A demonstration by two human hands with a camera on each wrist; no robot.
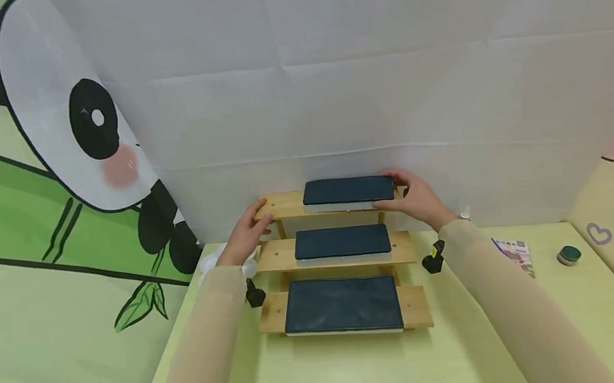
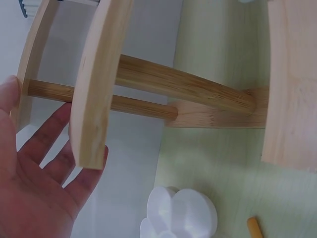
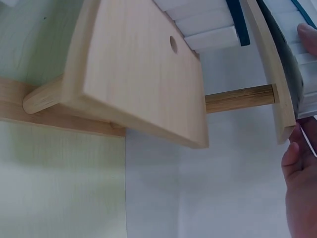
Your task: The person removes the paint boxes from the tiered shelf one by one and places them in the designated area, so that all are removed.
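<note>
A three-tier wooden stand (image 1: 414, 306) carries a flat pack with a dark blue top and white sides on each tier. My left hand (image 1: 245, 236) holds the left end of the top tier (image 2: 37, 54). In the left wrist view, one digit lies against that tier's upper side, with other fingers spread below it. My right hand (image 1: 416, 198) grips the right end of the top pack (image 1: 348, 190), thumb at its front. The right wrist view has the thumb on its white blocks (image 3: 309, 74), with fingers by the tier's end. Below are the middle pack (image 1: 342, 242) and the larger bottom pack (image 1: 341, 305).
White rounded pieces (image 2: 190, 213) lie on the table left of the stand, near a small orange stick (image 2: 254, 229). A printed booklet (image 1: 517, 255) and a small round green tin (image 1: 568, 255) are to the right. A white curtain (image 1: 341, 98) hangs close behind the stand.
</note>
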